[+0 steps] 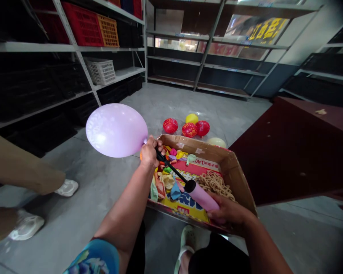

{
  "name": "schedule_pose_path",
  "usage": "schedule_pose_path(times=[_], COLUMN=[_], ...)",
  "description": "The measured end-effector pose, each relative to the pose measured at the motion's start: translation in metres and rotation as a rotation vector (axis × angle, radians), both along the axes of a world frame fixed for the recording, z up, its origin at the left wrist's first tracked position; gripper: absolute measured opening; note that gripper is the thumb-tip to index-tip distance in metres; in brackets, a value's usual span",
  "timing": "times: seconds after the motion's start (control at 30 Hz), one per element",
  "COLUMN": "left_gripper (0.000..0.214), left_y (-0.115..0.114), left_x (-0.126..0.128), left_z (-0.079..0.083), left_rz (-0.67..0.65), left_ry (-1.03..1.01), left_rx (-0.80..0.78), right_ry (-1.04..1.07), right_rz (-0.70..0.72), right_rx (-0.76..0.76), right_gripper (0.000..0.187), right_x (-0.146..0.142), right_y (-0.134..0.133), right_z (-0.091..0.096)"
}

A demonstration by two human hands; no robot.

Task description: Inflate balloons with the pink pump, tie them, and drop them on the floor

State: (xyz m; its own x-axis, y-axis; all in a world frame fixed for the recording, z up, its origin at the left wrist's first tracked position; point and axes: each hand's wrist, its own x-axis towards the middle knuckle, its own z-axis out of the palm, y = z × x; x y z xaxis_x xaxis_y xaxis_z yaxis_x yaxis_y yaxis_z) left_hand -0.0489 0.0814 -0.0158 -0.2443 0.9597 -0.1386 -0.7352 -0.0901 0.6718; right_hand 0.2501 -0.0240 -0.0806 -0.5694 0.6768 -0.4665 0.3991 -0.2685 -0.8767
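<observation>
A large inflated lilac balloon (116,130) points off to the left, its neck pinched in my left hand (151,151). The same hand is closed around the black end of a hand balloon pump (199,195), where the neck meets it. A thin black rod runs from there into the pump's pink barrel. My right hand (230,210) is wrapped around the lower end of that barrel. Both hands are over an open cardboard box (236,167). Inside lie limp balloons (168,181) in several colours and a heap of tan cord-like strands (215,183).
Inflated red balloons (189,129), a yellow balloon (192,118) and a pale balloon (217,142) rest on the floor beyond the box. A dark red panel (286,152) stands at right. Metal shelves (174,61) line the walls. Another person's shoes (27,227) are at left.
</observation>
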Motion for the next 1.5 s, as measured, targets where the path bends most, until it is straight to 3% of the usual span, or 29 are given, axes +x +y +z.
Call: schedule_pose_path(times=[0.2, 0.4, 0.57, 0.77, 0.9, 1.13, 1.27, 1.4, 1.5], left_gripper=[0.042, 0.044, 0.045, 0.043, 0.041, 0.044, 0.045, 0.045, 0.045], left_y=[-0.006, -0.017, -0.013, -0.003, -0.004, -0.014, -0.019, -0.024, -0.029], left_x=[0.019, 0.043, 0.034, 0.009, 0.012, 0.039, 0.047, 0.057, 0.066], left_z=[-0.005, -0.004, -0.003, -0.001, -0.007, -0.007, -0.005, -0.010, -0.015], left_rz=[-0.070, -0.123, -0.127, -0.038, -0.051, -0.106, -0.080, -0.112, -0.150], left_ry=[0.024, 0.070, 0.063, 0.018, 0.018, 0.064, 0.112, 0.175, 0.224], left_rx=[-0.035, -0.062, -0.046, -0.012, -0.002, -0.029, -0.015, 0.002, 0.021], right_ry=[0.062, 0.118, 0.069, 0.064, 0.107, 0.061, 0.015, 0.075, 0.094], right_rz=[0.000, -0.029, -0.020, 0.013, 0.019, -0.019, -0.001, -0.091, -0.190], right_rx=[0.065, 0.145, 0.158, 0.015, 0.002, 0.200, 0.174, 0.509, 0.702], right_gripper=[0.064, 0.066, 0.069, 0.073, 0.072, 0.063, 0.064, 0.069, 0.056], right_x=[-0.033, -0.058, -0.047, -0.015, -0.019, -0.051, -0.060, -0.075, -0.090], right_y=[0.005, 0.008, 0.008, 0.007, 0.005, 0.012, 0.017, 0.023, 0.025], right_z=[0.007, 0.001, -0.006, -0.010, -0.007, 0.000, 0.001, 0.004, 0.009])
